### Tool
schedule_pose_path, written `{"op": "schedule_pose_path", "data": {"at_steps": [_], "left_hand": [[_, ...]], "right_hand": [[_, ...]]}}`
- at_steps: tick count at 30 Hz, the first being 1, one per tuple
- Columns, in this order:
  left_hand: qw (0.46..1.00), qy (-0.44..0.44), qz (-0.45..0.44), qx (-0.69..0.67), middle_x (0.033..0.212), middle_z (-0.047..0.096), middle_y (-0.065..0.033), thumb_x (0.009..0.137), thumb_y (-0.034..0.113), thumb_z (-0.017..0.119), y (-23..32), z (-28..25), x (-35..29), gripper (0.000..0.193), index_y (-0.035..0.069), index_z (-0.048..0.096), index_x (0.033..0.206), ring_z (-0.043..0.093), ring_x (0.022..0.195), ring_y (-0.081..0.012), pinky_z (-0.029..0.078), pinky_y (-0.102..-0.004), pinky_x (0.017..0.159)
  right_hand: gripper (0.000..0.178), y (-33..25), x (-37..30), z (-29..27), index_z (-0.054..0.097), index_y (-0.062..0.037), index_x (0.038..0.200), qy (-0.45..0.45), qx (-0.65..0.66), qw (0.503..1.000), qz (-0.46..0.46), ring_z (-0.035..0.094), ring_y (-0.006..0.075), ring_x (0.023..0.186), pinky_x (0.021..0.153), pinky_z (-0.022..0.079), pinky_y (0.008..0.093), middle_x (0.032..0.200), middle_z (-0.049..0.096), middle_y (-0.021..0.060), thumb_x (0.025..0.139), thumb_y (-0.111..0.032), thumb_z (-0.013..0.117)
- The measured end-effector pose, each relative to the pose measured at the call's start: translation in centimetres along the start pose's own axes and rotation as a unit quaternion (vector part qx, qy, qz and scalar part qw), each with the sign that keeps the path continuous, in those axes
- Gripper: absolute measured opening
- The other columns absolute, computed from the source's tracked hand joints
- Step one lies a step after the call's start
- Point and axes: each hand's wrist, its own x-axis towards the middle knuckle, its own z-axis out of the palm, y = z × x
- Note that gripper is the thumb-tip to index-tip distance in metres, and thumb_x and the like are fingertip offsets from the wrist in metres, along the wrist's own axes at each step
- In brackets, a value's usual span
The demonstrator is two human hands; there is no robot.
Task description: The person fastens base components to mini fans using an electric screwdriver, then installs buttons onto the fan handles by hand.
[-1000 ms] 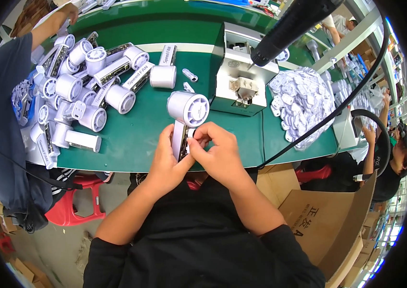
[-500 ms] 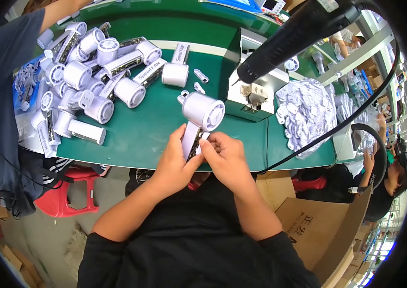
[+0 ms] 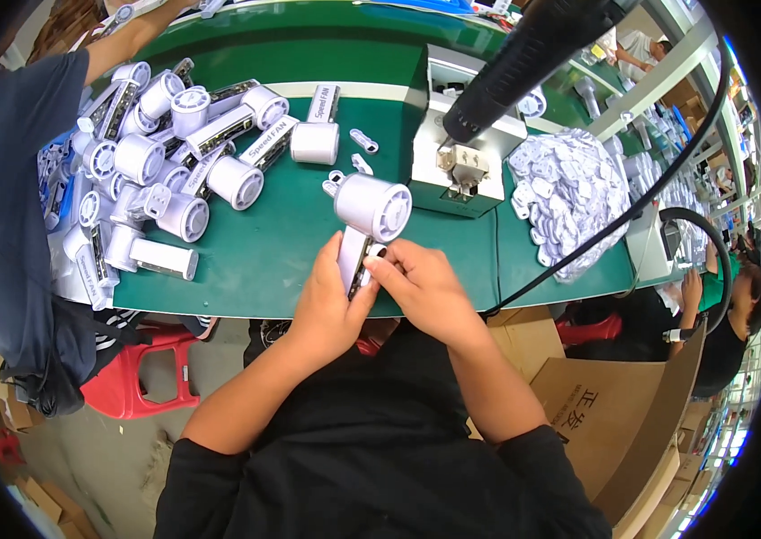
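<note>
A white handheld fan is held over the front edge of the green table, its round head tilted up and away from me. My left hand wraps round the fan's handle. Along the handle's open side, dark inner parts show. My right hand pinches a small white piece against that side, just below the head; fingers hide most of the piece. Beyond the fan head lie a few small white oval parts. Another fan lies behind them.
Many open-handled fans are heaped at the left, near a co-worker's arm. A screw feeder stands at the back right under a hanging black electric screwdriver. Right of it are piled white covers. A cardboard box sits below.
The view has shifted slightly. My right fingers have moved a little on the small white piece at the handle; both hands keep their hold. The co-worker's arm at the left has moved.
</note>
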Motion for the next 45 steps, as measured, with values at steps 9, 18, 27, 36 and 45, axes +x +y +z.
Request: {"op": "schedule_pose_path", "data": {"at_steps": [9, 18, 27, 36, 45], "left_hand": [[0.959, -0.014, -0.057, -0.277, 0.121, 0.046, -0.0173, 0.085, 0.013, 0.058, -0.3, 0.2, 0.3, 0.055, -0.004, 0.03, 0.129, 0.048, 0.107, -0.0225, 0.038, -0.0343, 0.092], [0.949, -0.037, -0.065, -0.306, 0.109, 0.048, -0.0087, 0.09, 0.014, 0.05, -0.8, 1.0, -1.8, 0.053, 0.003, 0.023, 0.134, 0.051, 0.079, -0.011, 0.045, -0.0235, 0.065], [0.912, -0.11, -0.104, -0.382, 0.113, 0.047, -0.0111, 0.082, 0.007, 0.058, 1.1, -0.1, -1.2, 0.063, 0.002, 0.024, 0.135, 0.053, 0.076, -0.0132, 0.047, -0.0259, 0.061], [0.864, -0.118, -0.137, -0.47, 0.121, 0.043, -0.0109, 0.083, -0.001, 0.054, 2.3, -0.1, -2.0, 0.058, 0.0, 0.024, 0.133, 0.047, 0.104, -0.0142, 0.04, -0.0283, 0.088], [0.89, -0.14, -0.089, -0.424, 0.125, 0.042, -0.0117, 0.087, 0.006, 0.05, 2.6, -0.7, -2.2, 0.058, -0.002, 0.024, 0.138, 0.052, 0.097, -0.015, 0.045, -0.0286, 0.082]], "right_hand": [[0.041, 2.9, 0.8, 0.8, 0.045, -0.0029, 0.114, 0.024, 0.438, 0.898, -0.003, 0.055, 0.0168, 0.097, 0.087, 0.045, 0.0308, 0.108, 0.055, 0.0063, 0.079, -0.008, 0.067], [0.087, 3.7, 0.3, 3.2, 0.003, -0.0091, 0.145, 0.013, 0.427, 0.901, -0.077, 0.045, 0.0144, 0.113, 0.093, 0.039, 0.0291, 0.128, 0.041, 0.0071, 0.08, -0.001, 0.061], [0.079, 4.2, -0.6, 2.2, 0.02, -0.0063, 0.138, 0.006, 0.526, 0.849, -0.052, 0.052, 0.0233, 0.11, 0.093, 0.043, 0.0366, 0.123, 0.049, 0.0141, 0.076, -0.009, 0.07], [0.066, 2.4, -1.2, 1.7, 0.029, -0.0023, 0.13, -0.007, 0.497, 0.867, -0.037, 0.056, 0.024, 0.104, 0.089, 0.047, 0.0373, 0.114, 0.055, 0.0179, 0.076, -0.006, 0.066], [0.056, 2.6, -2.1, 1.5, 0.037, -0.003, 0.12, -0.041, 0.542, 0.839, -0.002, 0.058, 0.0244, 0.1, 0.088, 0.047, 0.0381, 0.108, 0.058, 0.0176, 0.073, -0.005, 0.067]]}}
